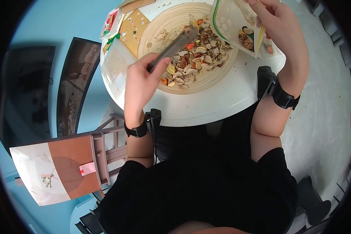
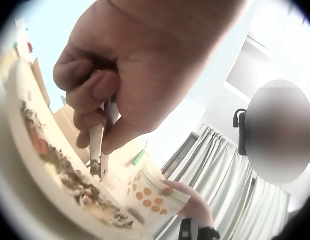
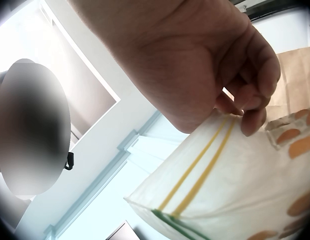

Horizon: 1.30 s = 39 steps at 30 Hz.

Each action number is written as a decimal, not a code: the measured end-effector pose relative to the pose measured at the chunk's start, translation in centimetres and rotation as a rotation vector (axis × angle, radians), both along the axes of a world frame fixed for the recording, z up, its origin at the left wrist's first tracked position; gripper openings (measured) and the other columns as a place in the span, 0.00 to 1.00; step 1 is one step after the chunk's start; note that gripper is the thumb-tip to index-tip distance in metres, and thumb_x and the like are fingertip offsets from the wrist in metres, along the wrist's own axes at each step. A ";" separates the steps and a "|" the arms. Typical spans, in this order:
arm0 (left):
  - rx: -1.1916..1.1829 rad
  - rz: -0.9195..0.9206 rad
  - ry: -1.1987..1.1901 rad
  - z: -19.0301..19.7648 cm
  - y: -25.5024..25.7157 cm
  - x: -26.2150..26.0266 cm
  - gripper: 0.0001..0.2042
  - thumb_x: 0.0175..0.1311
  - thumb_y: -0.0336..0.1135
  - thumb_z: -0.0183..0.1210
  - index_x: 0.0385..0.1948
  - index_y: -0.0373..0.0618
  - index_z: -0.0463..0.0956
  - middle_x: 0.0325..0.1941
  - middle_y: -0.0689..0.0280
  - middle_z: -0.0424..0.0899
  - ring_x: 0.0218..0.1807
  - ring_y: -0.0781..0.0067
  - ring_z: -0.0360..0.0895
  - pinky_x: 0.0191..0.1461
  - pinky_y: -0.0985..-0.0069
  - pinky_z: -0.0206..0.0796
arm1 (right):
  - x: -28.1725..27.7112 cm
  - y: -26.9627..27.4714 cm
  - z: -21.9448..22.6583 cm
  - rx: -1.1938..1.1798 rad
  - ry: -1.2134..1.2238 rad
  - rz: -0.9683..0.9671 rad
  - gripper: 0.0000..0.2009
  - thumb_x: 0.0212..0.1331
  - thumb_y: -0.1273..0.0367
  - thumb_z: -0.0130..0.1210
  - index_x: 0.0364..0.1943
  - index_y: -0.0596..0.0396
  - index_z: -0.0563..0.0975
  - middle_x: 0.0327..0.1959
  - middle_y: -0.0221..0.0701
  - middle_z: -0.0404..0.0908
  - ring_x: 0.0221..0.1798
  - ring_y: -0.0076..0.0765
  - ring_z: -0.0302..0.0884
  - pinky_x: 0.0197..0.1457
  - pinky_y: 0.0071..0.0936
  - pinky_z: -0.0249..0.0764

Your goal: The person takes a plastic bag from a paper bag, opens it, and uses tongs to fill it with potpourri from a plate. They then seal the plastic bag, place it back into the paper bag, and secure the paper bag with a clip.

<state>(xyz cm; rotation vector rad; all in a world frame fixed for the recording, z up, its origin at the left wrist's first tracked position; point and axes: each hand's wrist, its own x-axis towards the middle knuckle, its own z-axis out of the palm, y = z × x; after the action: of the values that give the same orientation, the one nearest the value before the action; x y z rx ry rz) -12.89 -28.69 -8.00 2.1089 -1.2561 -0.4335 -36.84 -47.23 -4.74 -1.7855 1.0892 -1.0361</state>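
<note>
My left hand (image 1: pixel 142 80) grips a pair of metal tongs (image 1: pixel 169 50), whose tips reach over a round wooden plate (image 1: pixel 149 33). Dried petals and flower pieces (image 1: pixel 201 60), mostly beige with some orange and yellow, lie spread on that plate. Small dark bits show at the tong tips in the left wrist view. At the plate's right side, my right hand (image 1: pixel 280 23) pinches the edge of a translucent zip bag (image 1: pixel 232 21) with orange dots and a green and yellow seal strip. The bag's mouth faces the plate, and some dried pieces (image 1: pixel 245 41) show in its lower part.
A white round table (image 1: pixel 206 111) carries everything. To the plate's left lie a clear plastic sheet or bag (image 1: pixel 119 68), a gold patterned sheet (image 1: pixel 134 29) and a red-and-white box (image 1: pixel 112 24). A brown chair (image 1: pixel 115 154) stands at left.
</note>
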 end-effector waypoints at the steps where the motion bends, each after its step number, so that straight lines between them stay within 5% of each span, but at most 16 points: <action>1: -0.062 0.010 0.006 0.5 0.2 0.2 0.12 0.68 0.37 0.67 0.39 0.35 0.85 0.18 0.74 0.71 0.22 0.87 0.60 0.25 0.80 0.52 | 0.0 -0.2 -0.3 -0.011 -0.010 0.007 0.16 0.67 0.65 0.56 0.32 0.68 0.84 0.19 0.28 0.79 0.20 0.20 0.71 0.23 0.26 0.66; 5: -0.210 0.006 0.093 4.4 0.4 -1.7 0.12 0.68 0.36 0.68 0.41 0.33 0.84 0.22 0.76 0.76 0.25 0.90 0.61 0.26 0.84 0.52 | 0.0 0.0 0.1 0.014 0.000 0.019 0.16 0.68 0.65 0.56 0.33 0.68 0.83 0.19 0.28 0.79 0.21 0.21 0.72 0.24 0.26 0.67; 11: -0.246 -0.145 0.076 4.6 -1.7 -5.1 0.11 0.68 0.35 0.68 0.39 0.35 0.84 0.23 0.75 0.78 0.26 0.91 0.65 0.27 0.86 0.54 | 1.1 1.0 0.0 -0.117 0.002 -0.024 0.16 0.68 0.65 0.56 0.32 0.68 0.83 0.20 0.29 0.79 0.23 0.21 0.73 0.27 0.26 0.68; 20: -0.094 -0.011 0.069 -0.4 3.2 -2.8 0.12 0.66 0.35 0.70 0.44 0.36 0.83 0.22 0.73 0.77 0.25 0.88 0.65 0.28 0.84 0.58 | -0.3 -0.3 -0.3 0.040 -0.008 0.016 0.16 0.69 0.65 0.55 0.32 0.67 0.84 0.18 0.26 0.79 0.18 0.21 0.71 0.21 0.26 0.66; 25: 0.027 -0.081 -0.180 -1.5 3.2 -4.0 0.17 0.60 0.40 0.72 0.45 0.39 0.84 0.19 0.62 0.70 0.21 0.68 0.66 0.28 0.72 0.63 | 0.4 -0.7 -0.7 0.069 -0.011 0.036 0.16 0.68 0.65 0.55 0.32 0.67 0.83 0.18 0.26 0.78 0.20 0.19 0.71 0.22 0.24 0.66; 28: 0.023 -0.068 -0.266 -2.3 2.7 -3.3 0.17 0.61 0.41 0.72 0.46 0.39 0.84 0.19 0.62 0.72 0.21 0.67 0.66 0.28 0.72 0.63 | 0.9 0.0 0.2 0.053 -0.014 0.006 0.16 0.68 0.65 0.56 0.32 0.67 0.83 0.19 0.26 0.78 0.20 0.18 0.71 0.23 0.24 0.66; 31: -0.002 0.001 -0.343 -2.7 2.5 -2.4 0.16 0.61 0.40 0.72 0.45 0.39 0.84 0.20 0.62 0.73 0.21 0.69 0.66 0.28 0.73 0.63 | 0.4 0.1 -0.1 0.021 -0.032 0.041 0.16 0.68 0.65 0.57 0.32 0.67 0.83 0.19 0.25 0.78 0.21 0.18 0.70 0.23 0.24 0.65; 35: 0.000 0.104 -0.017 -1.6 4.1 -1.1 0.15 0.63 0.37 0.71 0.46 0.38 0.85 0.23 0.65 0.78 0.25 0.81 0.66 0.30 0.78 0.64 | 0.5 0.0 -0.4 0.012 -0.001 0.043 0.16 0.68 0.64 0.57 0.31 0.67 0.83 0.19 0.26 0.78 0.20 0.19 0.70 0.23 0.24 0.65; 39: -0.085 0.140 0.037 -1.8 7.9 0.3 0.14 0.62 0.34 0.72 0.47 0.39 0.85 0.26 0.70 0.76 0.27 0.83 0.62 0.30 0.81 0.61 | 0.8 0.3 -0.1 0.013 0.031 0.022 0.16 0.68 0.64 0.56 0.31 0.66 0.83 0.18 0.26 0.78 0.19 0.19 0.70 0.21 0.24 0.64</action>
<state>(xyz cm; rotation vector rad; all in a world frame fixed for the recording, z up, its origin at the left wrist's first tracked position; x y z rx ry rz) -12.55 -20.78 -9.81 2.0913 -1.0787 -0.3503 -36.02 -46.90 -4.84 -1.8047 1.0906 -0.9896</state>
